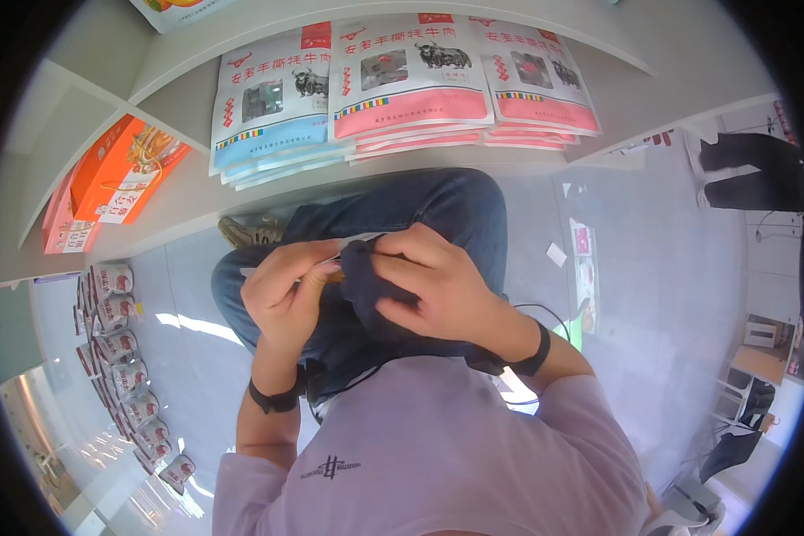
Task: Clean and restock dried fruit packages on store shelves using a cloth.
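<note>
Above my lap, my left hand [287,289] pinches a thin flat item [336,276] between thumb and fingers. The item is seen nearly edge-on, with a pale edge and a bit of orange; what it is I cannot tell. A dark navy cloth [368,305] is bunched in my right hand [435,287] and pressed against that item. The cloth and my fingers hide much of it. Just beyond, on a white shelf [295,194], lie stacks of meat snack pouches: a blue-banded pouch [271,100] at left, a pink-banded pouch [409,74] in the middle, another pink-banded pouch [539,77] at right.
Orange gift boxes [117,171] stand in the left compartment. Several brown-and-white pouches [117,345] stand in rows on the left. A small white card [556,254] lies on the grey floor [536,221]. A person's dark-trousered legs [750,171] are at the far right.
</note>
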A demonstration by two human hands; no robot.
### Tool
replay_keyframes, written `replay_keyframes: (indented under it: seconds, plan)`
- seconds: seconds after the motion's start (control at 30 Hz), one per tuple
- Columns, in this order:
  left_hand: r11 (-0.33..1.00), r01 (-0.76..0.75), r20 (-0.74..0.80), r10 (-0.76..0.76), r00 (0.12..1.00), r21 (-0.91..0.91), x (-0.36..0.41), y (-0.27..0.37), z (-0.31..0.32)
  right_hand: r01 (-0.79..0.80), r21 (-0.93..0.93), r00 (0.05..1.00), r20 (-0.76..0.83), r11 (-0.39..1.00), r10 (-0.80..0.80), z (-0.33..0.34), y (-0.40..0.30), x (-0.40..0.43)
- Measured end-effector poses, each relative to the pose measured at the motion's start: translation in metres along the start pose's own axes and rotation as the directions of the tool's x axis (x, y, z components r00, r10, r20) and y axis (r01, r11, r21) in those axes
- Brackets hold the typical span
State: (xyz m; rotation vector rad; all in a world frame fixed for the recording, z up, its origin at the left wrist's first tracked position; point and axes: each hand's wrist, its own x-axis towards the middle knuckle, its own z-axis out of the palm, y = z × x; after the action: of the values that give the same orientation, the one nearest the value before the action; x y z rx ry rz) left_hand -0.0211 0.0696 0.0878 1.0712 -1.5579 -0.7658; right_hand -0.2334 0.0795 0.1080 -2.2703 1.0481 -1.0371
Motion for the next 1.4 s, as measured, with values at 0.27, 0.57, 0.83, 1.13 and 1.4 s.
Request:
replay_keyframes:
  seconds: [0.27,0.57,0.83,1.13,1.4]
  plan:
    - [0.999,0.010,-0.043,-0.008,0.999,0.039,0.003,-0.010,-0.006,0.005,-0.201,1.000,0.009,0.980,-0.004,0.002,0.027,-0.012]
    - [0.996,0.058,-0.067,-0.062,0.996,-0.062,0.000,-0.015,-0.001,-0.055,-0.214,0.998,-0.038,0.975,0.048,-0.001,0.044,-0.027]
    - [0.992,0.094,-0.047,-0.098,0.994,-0.086,-0.001,-0.007,0.000,-0.002,-0.205,0.996,-0.085,0.979,-0.016,0.002,0.031,-0.015]
    - [0.993,-0.041,-0.041,0.036,0.999,-0.109,-0.006,-0.028,-0.020,-0.030,-0.197,0.990,-0.142,0.980,0.001,-0.007,0.049,-0.045]
    - [0.975,-0.057,-0.025,0.052,0.998,-0.213,-0.007,-0.033,-0.015,-0.070,-0.104,0.958,-0.285,0.992,0.038,-0.003,0.043,-0.050]
